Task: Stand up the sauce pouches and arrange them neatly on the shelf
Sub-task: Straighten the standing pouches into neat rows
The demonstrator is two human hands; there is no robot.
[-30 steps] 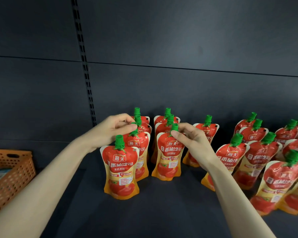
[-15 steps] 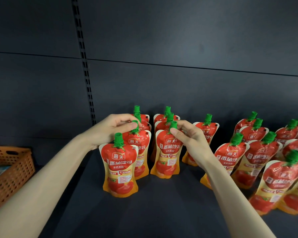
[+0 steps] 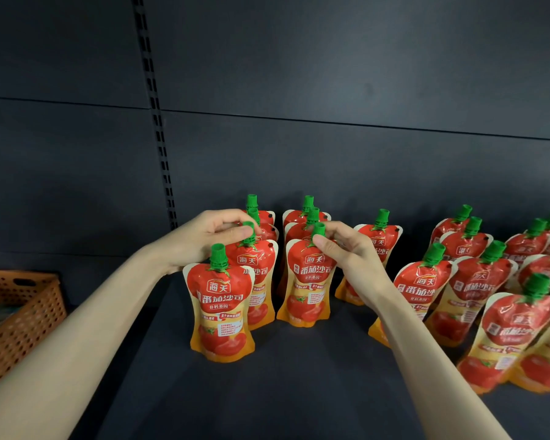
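- The left hand (image 3: 210,239) pinches the green cap of a red sauce pouch (image 3: 261,265), with thumb and fingertips curled round the spout.
- The right hand (image 3: 350,255) pinches the cap of the neighbouring pouch (image 3: 308,281) in the same way, thumb in front.
- Both held pouches stand upright, side by side, on the dark shelf (image 3: 267,392) towards its back. More pouches are lined up behind each.
- A nearer pouch (image 3: 221,312) stands just in front of the left-hand one and overlaps it.
- A single pouch (image 3: 378,242) stands behind the right hand.
- Well apart to the right, a cluster of pouches (image 3: 477,281) stands in loose, slightly leaning rows.
- An orange perforated basket (image 3: 16,319) sits at the far left.
- A dark back panel (image 3: 331,74) with a slotted upright (image 3: 153,106) rises behind.
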